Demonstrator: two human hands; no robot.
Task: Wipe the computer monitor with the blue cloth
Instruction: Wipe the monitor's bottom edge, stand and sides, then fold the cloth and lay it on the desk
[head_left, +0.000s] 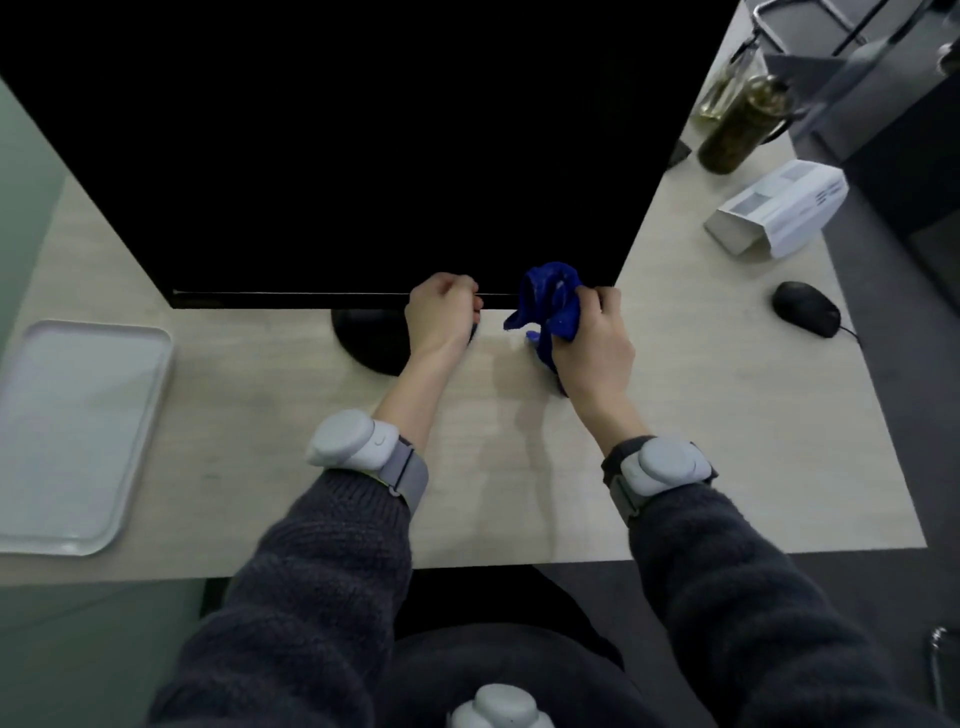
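2 hands at the lower edge of a dark monitor, the right one holding the cloth.

The desk (675, 415) carries the black monitor (363, 156), its screen blank, on a round stand (363, 338). A pale tray (78, 431) lies at the desk's left end; a white box (779, 208), a jar (743, 124) and a mouse (805, 307) sit to the right. The left hand (441, 312) is curled into a loose fist against the bottom bezel, holding nothing visible. The right hand (592, 348) has its fingers closed around the bunched blue cloth (553, 301), which touches the monitor's lower right corner.
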